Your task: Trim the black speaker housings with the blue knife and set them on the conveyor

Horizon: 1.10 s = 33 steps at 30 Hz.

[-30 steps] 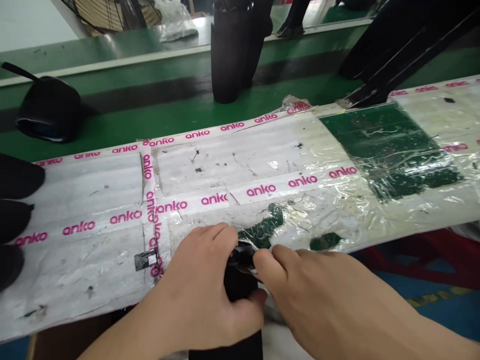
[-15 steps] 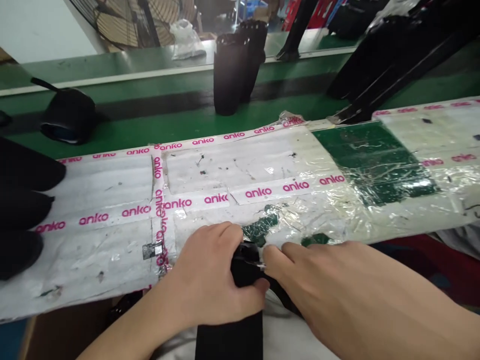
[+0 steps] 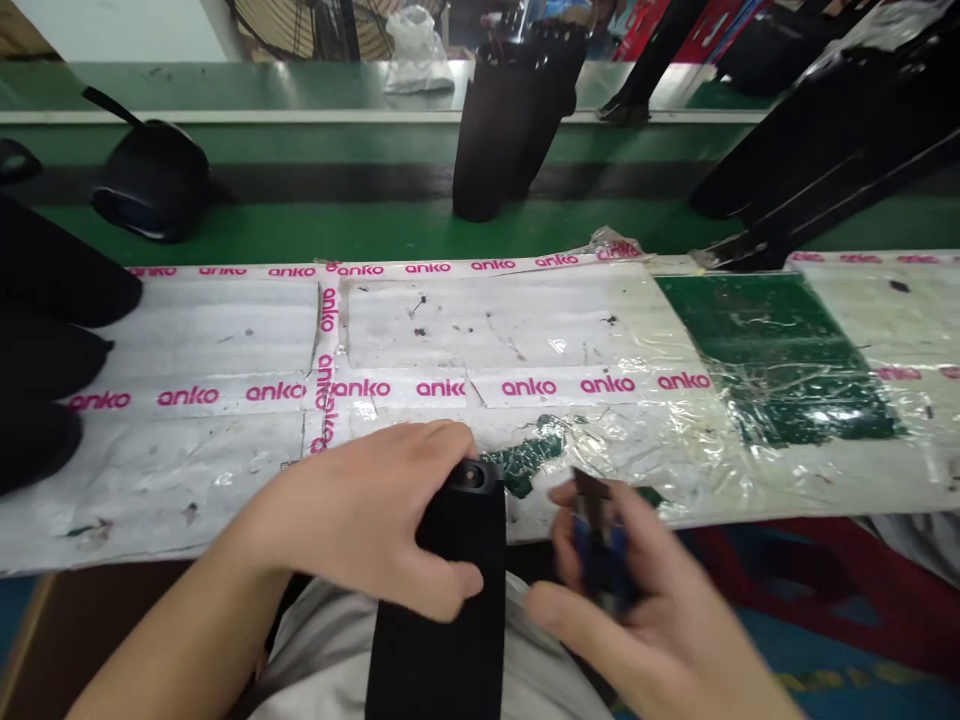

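My left hand (image 3: pixel 375 520) is wrapped round the upper part of a long black fabric-covered speaker body (image 3: pixel 442 650), which stands upright over my lap. Its top end shows a small dark plastic piece with a round recess (image 3: pixel 472 476). To the right of it and apart from it, my right hand (image 3: pixel 637 600) is closed on small blue-handled cutting pliers (image 3: pixel 600 545). Their dark metal tip points up and away from me; motion blur hides the finer details.
A white-covered bench ledge (image 3: pixel 525 340) with pink-lettered tape runs across in front of me. Several black cylinders (image 3: pixel 52 330) lie at its left. Behind it, a green conveyor belt (image 3: pixel 315 220) carries a black speaker with a strap (image 3: pixel 154 180) and upright black cylinders (image 3: pixel 495 140).
My right hand has drawn back from the speaker's top end to the right, bringing the pliers into view. My left hand keeps its hold, and the plastic end is now uncovered.
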Tool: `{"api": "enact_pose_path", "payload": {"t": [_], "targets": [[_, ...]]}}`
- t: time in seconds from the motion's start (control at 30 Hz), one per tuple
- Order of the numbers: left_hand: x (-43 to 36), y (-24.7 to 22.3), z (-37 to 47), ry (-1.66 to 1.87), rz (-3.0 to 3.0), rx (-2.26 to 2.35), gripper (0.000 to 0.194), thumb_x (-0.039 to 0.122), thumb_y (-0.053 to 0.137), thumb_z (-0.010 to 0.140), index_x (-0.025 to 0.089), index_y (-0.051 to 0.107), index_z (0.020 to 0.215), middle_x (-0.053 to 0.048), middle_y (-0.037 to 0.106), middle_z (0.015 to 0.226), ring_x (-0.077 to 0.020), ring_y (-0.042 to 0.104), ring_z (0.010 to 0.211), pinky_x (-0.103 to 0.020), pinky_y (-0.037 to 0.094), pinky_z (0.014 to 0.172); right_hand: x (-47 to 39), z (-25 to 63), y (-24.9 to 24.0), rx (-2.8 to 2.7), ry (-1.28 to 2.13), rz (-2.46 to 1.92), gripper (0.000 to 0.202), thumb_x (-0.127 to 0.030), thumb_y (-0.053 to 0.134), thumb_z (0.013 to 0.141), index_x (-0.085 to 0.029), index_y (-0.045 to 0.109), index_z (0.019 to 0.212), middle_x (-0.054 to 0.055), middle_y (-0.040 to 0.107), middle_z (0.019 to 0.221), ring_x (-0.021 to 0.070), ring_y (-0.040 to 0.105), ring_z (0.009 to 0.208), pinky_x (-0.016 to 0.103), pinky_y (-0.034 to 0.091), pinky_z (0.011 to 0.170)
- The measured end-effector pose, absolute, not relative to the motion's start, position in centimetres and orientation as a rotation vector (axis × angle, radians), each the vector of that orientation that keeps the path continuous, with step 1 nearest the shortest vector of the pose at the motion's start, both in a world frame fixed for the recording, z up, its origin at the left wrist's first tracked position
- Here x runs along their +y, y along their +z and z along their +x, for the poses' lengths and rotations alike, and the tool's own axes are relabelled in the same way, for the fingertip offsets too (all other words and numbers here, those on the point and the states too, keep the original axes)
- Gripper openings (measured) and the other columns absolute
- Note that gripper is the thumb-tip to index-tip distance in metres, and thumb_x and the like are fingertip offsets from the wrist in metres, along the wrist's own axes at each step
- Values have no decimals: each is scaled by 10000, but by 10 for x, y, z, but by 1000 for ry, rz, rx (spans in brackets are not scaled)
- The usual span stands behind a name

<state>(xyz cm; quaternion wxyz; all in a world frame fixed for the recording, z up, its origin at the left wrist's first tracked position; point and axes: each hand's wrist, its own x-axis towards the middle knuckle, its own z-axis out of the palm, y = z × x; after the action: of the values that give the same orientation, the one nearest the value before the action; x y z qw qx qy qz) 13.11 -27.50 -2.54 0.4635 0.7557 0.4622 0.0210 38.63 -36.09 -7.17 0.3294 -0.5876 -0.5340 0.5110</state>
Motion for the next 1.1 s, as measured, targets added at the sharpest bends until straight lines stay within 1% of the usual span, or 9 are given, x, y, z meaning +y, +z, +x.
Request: {"api": "enact_pose_path", "payload": {"t": [0.07,0.2,0.33,0.47,0.6,0.77,0.87,1.0,1.1], "targets": [[-268,-33,129,132,1710,1058,642,432,972,640,270,617,1150,-6,673,1059,-264,661,926,-350,512,744,-364,361,-89,-1028,1515,-1480,674,-531,1009,712,-293,637,1222,-22,636,859,188,623,743,283,555,653],[-276,-62,127,556,1559,1089,1137,644,1061,473,360,550,1448,-80,537,1494,-390,558,1365,-513,498,1148,-365,354,-101,-827,1594,-1510,721,-643,989,723,-276,623,1224,-63,569,798,122,504,628,250,464,584],[-295,-80,129,617,1432,1038,987,547,1073,541,373,589,1384,-61,593,1447,-382,592,1341,-530,469,1185,-370,370,-97,-746,1630,-1543,678,-623,973,780,-272,619,1239,-69,556,791,98,476,601,236,423,576],[-307,-76,145,710,1294,1174,826,524,1035,596,342,590,1267,-30,664,1221,-287,674,1068,-423,563,938,-378,364,-96,-703,1684,-1493,890,-751,980,673,-278,614,1332,-32,637,838,131,538,643,265,463,603],[-308,-61,169,733,1445,1318,514,557,819,757,268,555,1090,-6,619,910,-233,585,790,-420,526,748,-376,359,-98,-657,1717,-1447,997,-755,1016,588,-297,591,1367,-24,660,859,156,581,664,287,501,623],[-305,-61,166,719,1611,1098,708,264,763,718,308,480,1365,-44,631,1134,-243,628,907,-444,561,856,-371,376,-94,-623,1675,-1448,843,-584,1050,664,-284,596,1308,-75,572,781,90,496,540,220,425,502],[-305,-75,157,690,1437,1029,874,331,950,707,384,466,1433,-35,606,1267,-245,654,1039,-381,567,885,-373,385,-93,-578,1676,-1440,767,-541,1031,708,-264,610,1286,-76,558,805,71,475,518,209,413,478],[-307,-92,162,788,1354,1000,688,505,1050,621,290,644,1133,-38,668,1191,-285,645,1123,-393,535,947,-377,390,-96,-535,1697,-1431,714,-514,1006,757,-280,615,1307,-85,530,765,76,466,505,211,426,484],[-308,-99,175,909,1416,926,579,505,1030,641,259,628,976,-38,673,1125,-285,632,1118,-411,507,992,-377,393,-96,-543,1697,-1436,703,-517,1014,746,-298,624,1289,-95,495,734,81,456,500,211,432,483]]}}
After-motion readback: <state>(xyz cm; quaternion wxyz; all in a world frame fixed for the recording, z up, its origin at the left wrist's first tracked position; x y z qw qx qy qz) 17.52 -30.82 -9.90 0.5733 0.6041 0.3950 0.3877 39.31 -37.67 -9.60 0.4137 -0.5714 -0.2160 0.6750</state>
